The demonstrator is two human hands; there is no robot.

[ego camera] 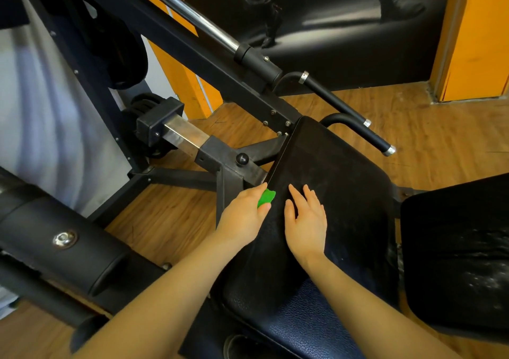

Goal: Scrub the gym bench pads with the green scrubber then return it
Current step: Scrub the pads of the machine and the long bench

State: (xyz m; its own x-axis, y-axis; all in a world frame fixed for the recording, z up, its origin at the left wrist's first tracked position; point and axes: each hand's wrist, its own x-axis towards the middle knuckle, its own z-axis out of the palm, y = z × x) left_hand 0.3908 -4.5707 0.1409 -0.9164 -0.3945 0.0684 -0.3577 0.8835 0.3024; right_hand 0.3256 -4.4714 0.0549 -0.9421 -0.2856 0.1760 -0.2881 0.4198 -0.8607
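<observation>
A black gym bench pad [344, 188] runs from the lower middle up toward the machine frame. My left hand [243, 215] grips a green scrubber [266, 197] against the pad's left edge; most of the scrubber is hidden under my fingers. My right hand [305, 215] lies flat on the pad just to the right, fingers straight and spread. A second black pad [462, 251] sits at the right, its surface streaked with white marks.
The black steel frame [228, 160] with a knob stands just left of the pad. A chrome bar [198, 17] and black handles [355, 116] cross above it. A padded roller [60, 237] lies at lower left. Wooden floor [170, 215] surrounds the machine.
</observation>
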